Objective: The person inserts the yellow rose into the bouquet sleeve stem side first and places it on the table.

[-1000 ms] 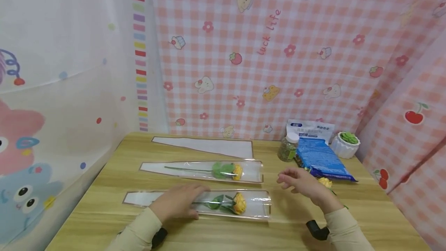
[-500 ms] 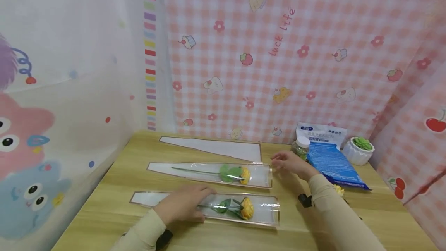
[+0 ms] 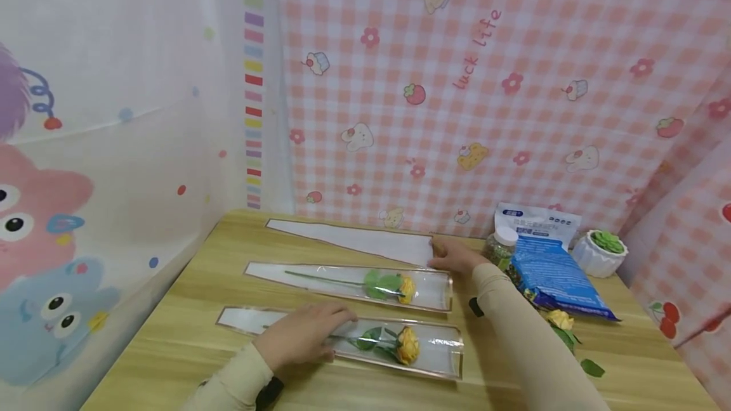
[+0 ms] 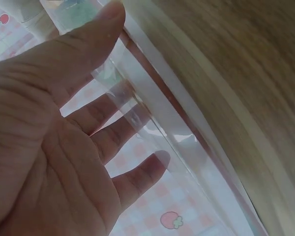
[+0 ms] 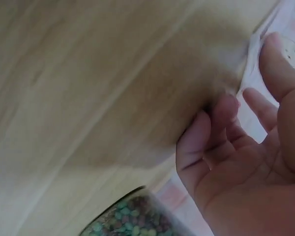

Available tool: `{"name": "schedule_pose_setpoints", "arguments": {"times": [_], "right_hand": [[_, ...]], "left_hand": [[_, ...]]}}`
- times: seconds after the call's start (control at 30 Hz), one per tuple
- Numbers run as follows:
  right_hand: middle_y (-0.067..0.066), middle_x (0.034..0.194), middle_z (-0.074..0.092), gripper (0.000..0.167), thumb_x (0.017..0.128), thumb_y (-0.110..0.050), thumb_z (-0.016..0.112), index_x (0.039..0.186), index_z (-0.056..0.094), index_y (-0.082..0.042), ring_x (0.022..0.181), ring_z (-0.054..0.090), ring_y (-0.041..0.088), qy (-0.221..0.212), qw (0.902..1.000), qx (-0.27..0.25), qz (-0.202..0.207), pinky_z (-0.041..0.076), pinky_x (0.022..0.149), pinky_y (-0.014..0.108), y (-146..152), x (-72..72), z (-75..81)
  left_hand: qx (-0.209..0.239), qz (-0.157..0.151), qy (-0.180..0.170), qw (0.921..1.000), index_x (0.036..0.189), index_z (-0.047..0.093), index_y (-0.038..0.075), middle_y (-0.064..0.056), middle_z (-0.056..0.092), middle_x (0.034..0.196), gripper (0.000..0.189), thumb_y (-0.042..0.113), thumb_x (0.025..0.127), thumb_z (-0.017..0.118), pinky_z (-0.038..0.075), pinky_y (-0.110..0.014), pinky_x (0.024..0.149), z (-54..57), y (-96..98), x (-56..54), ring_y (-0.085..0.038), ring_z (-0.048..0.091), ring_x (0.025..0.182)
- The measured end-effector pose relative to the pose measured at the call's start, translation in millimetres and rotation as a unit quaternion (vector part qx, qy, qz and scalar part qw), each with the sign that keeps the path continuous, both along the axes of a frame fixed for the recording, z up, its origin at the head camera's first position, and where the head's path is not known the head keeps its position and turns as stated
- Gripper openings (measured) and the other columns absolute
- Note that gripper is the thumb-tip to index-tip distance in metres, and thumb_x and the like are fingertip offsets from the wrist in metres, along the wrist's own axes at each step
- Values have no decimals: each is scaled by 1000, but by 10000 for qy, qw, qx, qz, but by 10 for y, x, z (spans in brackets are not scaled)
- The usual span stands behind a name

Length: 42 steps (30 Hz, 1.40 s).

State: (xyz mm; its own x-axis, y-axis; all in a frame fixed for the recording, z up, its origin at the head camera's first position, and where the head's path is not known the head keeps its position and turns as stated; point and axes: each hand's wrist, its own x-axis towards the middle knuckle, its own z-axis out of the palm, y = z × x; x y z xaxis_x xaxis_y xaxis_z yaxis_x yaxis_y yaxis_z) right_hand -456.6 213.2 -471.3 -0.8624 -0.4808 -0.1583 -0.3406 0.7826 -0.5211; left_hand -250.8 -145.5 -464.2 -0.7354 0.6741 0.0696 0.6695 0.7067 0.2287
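Note:
Three long tapered flower sleeves with brown edges lie across the table. The near sleeve (image 3: 438,342) and the middle sleeve (image 3: 435,290) each hold a yellow rose (image 3: 408,345) under clear film. My left hand (image 3: 305,337) rests over the near sleeve's stem part. Its fingers are spread and show through the film in the left wrist view. My right hand (image 3: 457,255) reaches to the wide end of the far sleeve (image 3: 360,238), which has no flower in it. In the right wrist view the fingers (image 5: 194,140) bend loosely by the sleeve's edge, apart from the thumb.
Just right of my right hand stands a white-capped jar (image 3: 499,248) of small pellets. Beyond it lie a blue packet (image 3: 556,271), a white pouch (image 3: 539,219) and a potted succulent (image 3: 599,254). A loose yellow rose (image 3: 559,319) and a leaf (image 3: 592,368) lie right of my forearm.
My right hand has moved left and away from me, from above the table near the middle sleeve to the far sleeve's wide end. The left hand has stayed on the near sleeve.

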Motion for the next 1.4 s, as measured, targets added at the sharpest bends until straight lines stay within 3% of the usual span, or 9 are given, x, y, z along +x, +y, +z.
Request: {"name": "schedule_pose_setpoints", "arguments": {"times": [0.13, 0.37, 0.47, 0.63, 0.87, 1.0, 1.13, 1.27, 1.4], "right_hand": [[30, 143, 51, 59, 96, -21, 71, 144, 48, 6, 132, 47, 47, 218, 9997, 127, 21, 39, 108, 57, 7, -5, -13], [15, 100, 66, 17, 93, -10, 72, 104, 66, 1, 88, 61, 25, 278, 9926, -667, -980, 52, 76, 39, 39, 69, -80], [11, 93, 61, 12, 96, -7, 65, 102, 62, 2, 76, 54, 18, -81, 9727, -1443, -1814, 47, 66, 31, 37, 131, -94], [11, 99, 52, 8, 101, -4, 53, 108, 52, 0, 78, 48, 18, -578, 9187, -2673, -2850, 42, 66, 28, 33, 229, -51], [15, 103, 54, 3, 102, 1, 49, 104, 48, -1, 83, 50, 19, 397, 9172, -2731, -2875, 43, 68, 26, 61, 320, 79], [11, 86, 57, 34, 97, 8, 55, 128, 42, 6, 71, 53, 13, 930, 8976, -3196, -2889, 49, 62, 24, 60, 401, 197], [7, 78, 57, 55, 96, 7, 59, 142, 29, 1, 66, 56, 12, 1051, 8768, -3731, -2845, 55, 62, 28, 71, 516, 313], [8, 85, 51, 55, 99, -2, 62, 145, 30, -4, 67, 56, 14, 1031, 8819, -3756, -2654, 58, 68, 36, 74, 677, 423], [7, 86, 37, 60, 99, -6, 64, 143, 25, -14, 61, 59, 15, 909, 8701, -4159, -2483, 57, 63, 37, 61, 836, 529]], "left_hand": [[-35, -7, 5, 10000, 138, 57, 17, -1, 58, 138, 67, 25, 79, 87, 49, -49, 102, 20, 24, -11, -22, 55, 128], [-99, 5, 43, 9999, 138, 57, 17, -2, 58, 138, 66, 26, 79, 88, 49, -50, 101, 32, 55, -19, -23, 56, 128], [-106, 15, 41, 9999, 138, 57, 17, -3, 58, 138, 66, 26, 79, 87, 49, -51, 101, 44, 66, -10, -24, 55, 128], [-108, 7, 22, 9999, 137, 58, 16, -3, 58, 138, 64, 25, 81, 87, 48, -53, 101, 67, 87, 4, -25, 55, 128], [-122, 49, -54, 9999, 138, 58, 16, -4, 57, 139, 61, 27, 83, 84, 48, -54, 102, 77, 96, 16, -25, 55, 129], [-44, -15, -75, 10000, 138, 58, 17, -3, 57, 140, 61, 31, 84, 84, 47, -53, 103, 77, 100, 28, -25, 54, 129], [-7, -37, -78, 10000, 139, 57, 17, -3, 57, 139, 61, 33, 86, 81, 47, -51, 103, 71, 99, 33, -23, 55, 127], [34, -17, -118, 9999, 141, 56, 18, -3, 56, 140, 61, 34, 87, 80, 47, -50, 103, 67, 90, 32, -23, 55, 125], [129, -5, -199, 9997, 144, 54, 17, -5, 54, 145, 62, 34, 89, 78, 46, -50, 105, 92, 79, 31, -25, 55, 128]]}}
